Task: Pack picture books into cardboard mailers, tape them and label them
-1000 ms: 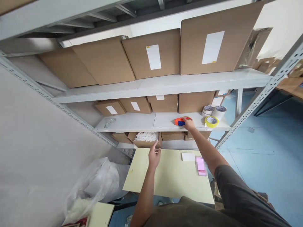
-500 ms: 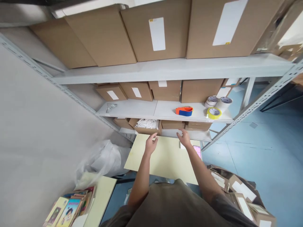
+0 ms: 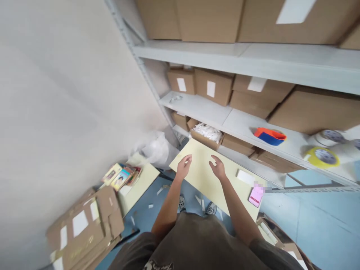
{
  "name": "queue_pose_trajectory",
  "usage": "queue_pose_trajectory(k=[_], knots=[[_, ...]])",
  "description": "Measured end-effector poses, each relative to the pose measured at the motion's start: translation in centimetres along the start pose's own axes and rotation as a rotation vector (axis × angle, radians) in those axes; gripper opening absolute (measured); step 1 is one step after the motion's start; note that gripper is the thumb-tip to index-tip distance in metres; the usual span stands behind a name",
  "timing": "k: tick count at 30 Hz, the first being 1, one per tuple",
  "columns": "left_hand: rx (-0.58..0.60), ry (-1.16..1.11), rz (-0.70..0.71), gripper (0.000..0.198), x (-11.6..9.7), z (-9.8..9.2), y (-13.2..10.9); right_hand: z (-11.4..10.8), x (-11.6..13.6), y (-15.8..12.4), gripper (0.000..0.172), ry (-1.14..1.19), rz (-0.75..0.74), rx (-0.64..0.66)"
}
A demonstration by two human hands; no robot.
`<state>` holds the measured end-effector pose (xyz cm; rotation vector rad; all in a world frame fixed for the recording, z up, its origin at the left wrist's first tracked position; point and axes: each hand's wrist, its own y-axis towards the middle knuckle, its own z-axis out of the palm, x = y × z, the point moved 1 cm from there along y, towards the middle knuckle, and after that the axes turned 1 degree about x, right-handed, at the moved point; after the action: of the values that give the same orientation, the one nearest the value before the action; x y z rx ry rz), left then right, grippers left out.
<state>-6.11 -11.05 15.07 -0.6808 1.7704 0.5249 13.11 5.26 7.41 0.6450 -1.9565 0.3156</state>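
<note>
Both hands hover over a pale yellow table, holding nothing. My left hand is above the table's left part, fingers curved and apart from the thumb. To its right, my right hand has its fingers spread and bent inward, facing the left one. A small white box lies on the table to the right of my right hand. Beyond it, at the table's right end, rests a phone with a pink screen, partly blurred out.
Ahead stands a metal shelf with cardboard boxes, an orange and blue band and tape rolls, one yellow. An open carton holds white pieces. Books lie on a side table at left, near flattened cardboard and a plastic bag.
The view has swung left and downward, bringing the flattened cardboard, the floor and my shoes into sight. My hands stay raised over the table, still empty.
</note>
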Motion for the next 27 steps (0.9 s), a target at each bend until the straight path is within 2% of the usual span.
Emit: queue_pose_trajectory(k=[4,7,11,15,18,22,24,27], knots=[[-0.166,-0.078,-0.041,0.044,1.6,-7.3,-1.1,6.4,6.2,2.7,0.051,-0.007,-0.139,0.118],[-0.297,-0.111,-0.011,0.036,3.3,-13.4,-2.6,12.3,10.7,2.9,0.052,-0.007,-0.209,0.192],[-0.398,-0.053,0.028,0.019,6.1,-22.7,-4.9,21.6,16.1,1.4,0.051,-0.017,-0.267,0.294],[-0.463,0.030,0.003,0.023,9.6,-32.5,-7.3,31.5,21.0,-0.6,0.050,-0.035,-0.341,0.387],[-0.512,0.064,-0.062,0.026,12.7,-38.9,-9.4,38.6,24.3,-1.9,0.051,-0.067,-0.389,0.471],[-0.646,0.051,-0.188,0.026,17.0,-44.9,-12.2,46.6,27.5,-3.2,0.052,-0.148,-0.454,0.568],[-0.691,0.022,-0.242,0.027,19.3,-46.8,-13.0,50.1,28.2,-3.7,0.051,-0.209,-0.488,0.620],[-0.702,-0.071,-0.305,0.029,22.8,-48.3,-13.4,54.5,27.8,-4.1,0.053,-0.294,-0.506,0.736]])
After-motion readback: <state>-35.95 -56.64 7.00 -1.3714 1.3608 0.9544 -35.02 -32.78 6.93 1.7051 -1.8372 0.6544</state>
